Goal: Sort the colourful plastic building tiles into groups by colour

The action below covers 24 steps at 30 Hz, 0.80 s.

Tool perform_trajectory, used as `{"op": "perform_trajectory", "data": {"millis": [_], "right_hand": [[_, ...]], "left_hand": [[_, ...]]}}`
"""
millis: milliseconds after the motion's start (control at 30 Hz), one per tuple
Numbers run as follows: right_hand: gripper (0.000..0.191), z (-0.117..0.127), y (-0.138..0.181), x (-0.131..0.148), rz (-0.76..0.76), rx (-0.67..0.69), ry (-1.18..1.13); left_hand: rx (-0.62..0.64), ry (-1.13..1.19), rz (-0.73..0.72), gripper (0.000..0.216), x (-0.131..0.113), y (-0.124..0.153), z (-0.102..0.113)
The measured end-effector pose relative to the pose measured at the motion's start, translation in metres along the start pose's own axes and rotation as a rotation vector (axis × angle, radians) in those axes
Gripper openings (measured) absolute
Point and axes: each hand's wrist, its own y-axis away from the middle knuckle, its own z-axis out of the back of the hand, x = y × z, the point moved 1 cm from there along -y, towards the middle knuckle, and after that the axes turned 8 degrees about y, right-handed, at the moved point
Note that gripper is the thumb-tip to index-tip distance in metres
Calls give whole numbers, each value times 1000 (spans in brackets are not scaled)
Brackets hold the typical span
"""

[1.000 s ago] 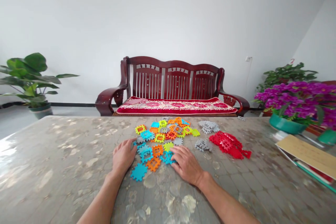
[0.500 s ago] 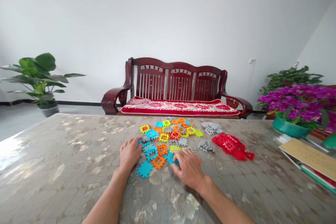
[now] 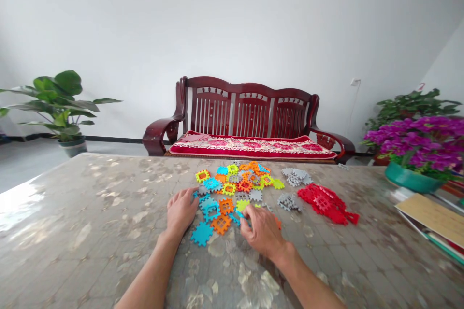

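A loose heap of coloured toothed plastic tiles (image 3: pixel 235 186) lies on the marbled table (image 3: pixel 90 222). My left hand (image 3: pixel 181 212) rests flat at the heap's left edge, fingers stretched out, next to blue tiles (image 3: pixel 209 205). My right hand (image 3: pixel 263 229) is curled at the heap's near side, fingers pinched on a blue tile (image 3: pixel 239 215). A single blue tile (image 3: pixel 201 233) and an orange one (image 3: pixel 221 223) lie between my hands.
Two small grey tile piles (image 3: pixel 296 176) and a red tile pile (image 3: pixel 328 200) lie to the right. Purple flowers in a green pot (image 3: pixel 413 178) and books (image 3: pixel 431 217) stand at the right edge. A wooden bench (image 3: pixel 246 125) sits behind the table.
My right hand has gone from lying flat over the blue tiles to a curled pinch on one of them. The left hand stays put. The camera view has shifted slightly.
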Motion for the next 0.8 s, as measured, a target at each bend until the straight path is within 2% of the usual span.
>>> {"op": "perform_trajectory", "data": {"millis": [67, 233, 400, 600, 800], "right_hand": [[7, -1, -2, -2, -15, 5, 32], [4, -2, -4, -10, -104, -82, 83], [10, -8, 3, 1, 10, 33, 41], [15, -17, -1, 7, -38, 61, 134], [46, -21, -2, 7, 50, 77, 63]], "left_hand": [[3, -4, 1, 44, 0, 0, 0], [6, -16, 5, 44, 1, -1, -1], [0, -7, 2, 43, 0, -1, 0], [3, 3, -8, 44, 0, 0, 1], [13, 2, -4, 44, 2, -2, -2]]}}
